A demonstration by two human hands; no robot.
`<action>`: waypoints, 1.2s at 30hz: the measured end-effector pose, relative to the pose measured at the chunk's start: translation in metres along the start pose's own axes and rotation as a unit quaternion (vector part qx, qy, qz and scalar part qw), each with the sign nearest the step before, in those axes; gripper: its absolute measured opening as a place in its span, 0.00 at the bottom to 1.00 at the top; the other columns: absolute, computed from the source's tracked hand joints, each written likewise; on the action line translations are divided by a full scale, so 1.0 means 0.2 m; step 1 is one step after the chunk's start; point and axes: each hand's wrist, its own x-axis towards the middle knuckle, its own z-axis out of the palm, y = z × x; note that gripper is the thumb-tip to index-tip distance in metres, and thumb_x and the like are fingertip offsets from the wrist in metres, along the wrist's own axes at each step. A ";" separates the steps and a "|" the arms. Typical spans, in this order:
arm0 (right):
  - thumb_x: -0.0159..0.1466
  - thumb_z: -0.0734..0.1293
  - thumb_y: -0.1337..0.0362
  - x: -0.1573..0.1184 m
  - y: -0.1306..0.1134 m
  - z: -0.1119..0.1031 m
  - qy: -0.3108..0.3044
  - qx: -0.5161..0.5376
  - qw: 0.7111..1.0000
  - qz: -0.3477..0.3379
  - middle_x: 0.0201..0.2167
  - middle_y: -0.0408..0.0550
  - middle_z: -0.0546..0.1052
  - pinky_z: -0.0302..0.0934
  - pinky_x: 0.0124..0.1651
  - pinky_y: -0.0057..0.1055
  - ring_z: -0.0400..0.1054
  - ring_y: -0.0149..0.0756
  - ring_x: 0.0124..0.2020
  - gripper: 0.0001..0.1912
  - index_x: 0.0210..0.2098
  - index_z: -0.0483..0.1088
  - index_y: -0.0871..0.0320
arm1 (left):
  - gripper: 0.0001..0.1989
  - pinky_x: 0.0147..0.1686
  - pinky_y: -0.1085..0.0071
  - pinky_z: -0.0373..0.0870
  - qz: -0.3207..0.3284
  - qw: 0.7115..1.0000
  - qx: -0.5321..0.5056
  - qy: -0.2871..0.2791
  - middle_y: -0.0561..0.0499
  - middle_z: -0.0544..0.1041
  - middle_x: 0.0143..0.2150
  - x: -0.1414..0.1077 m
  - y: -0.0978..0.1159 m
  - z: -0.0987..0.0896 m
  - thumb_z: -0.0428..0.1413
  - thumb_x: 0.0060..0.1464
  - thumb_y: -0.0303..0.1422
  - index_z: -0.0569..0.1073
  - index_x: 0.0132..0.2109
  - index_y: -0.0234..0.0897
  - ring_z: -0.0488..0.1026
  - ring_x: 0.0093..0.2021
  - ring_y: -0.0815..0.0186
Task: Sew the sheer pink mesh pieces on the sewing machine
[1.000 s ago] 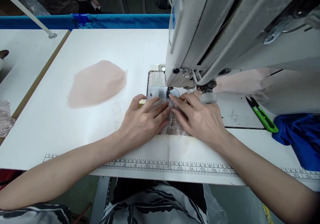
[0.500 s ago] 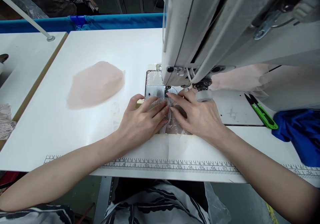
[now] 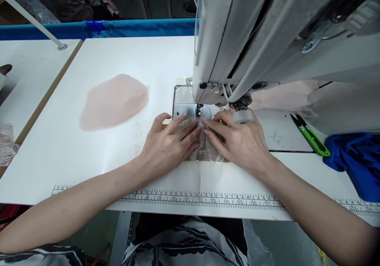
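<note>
Around sheer cloth (image 3: 201, 139) as clock centre: past the printed ruler (image 3: 202, 199) at six o'clock, pressing down with left hand (image 3: 168, 145) at nine, fingers loosely spread, and right hand (image 3: 240, 137) at three; cannot tell if pinching there. Probably flanking to prevent puckers toward the presser foot (image 3: 199, 109) at twelve. Farther, at ten, see pink fabric (image 3: 115, 101), lying apart, presumably within reach.
</note>
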 end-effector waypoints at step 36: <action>0.70 0.59 0.62 0.00 0.00 0.02 0.029 0.019 0.999 0.018 0.47 0.54 0.79 0.56 0.50 0.42 0.69 0.46 0.49 0.16 0.51 0.75 0.60 | 0.13 0.54 0.54 0.60 -0.012 0.999 -0.024 -0.017 0.48 0.79 0.53 0.01 -0.03 0.02 0.53 0.65 0.35 0.75 0.55 0.40 0.72 0.57 0.57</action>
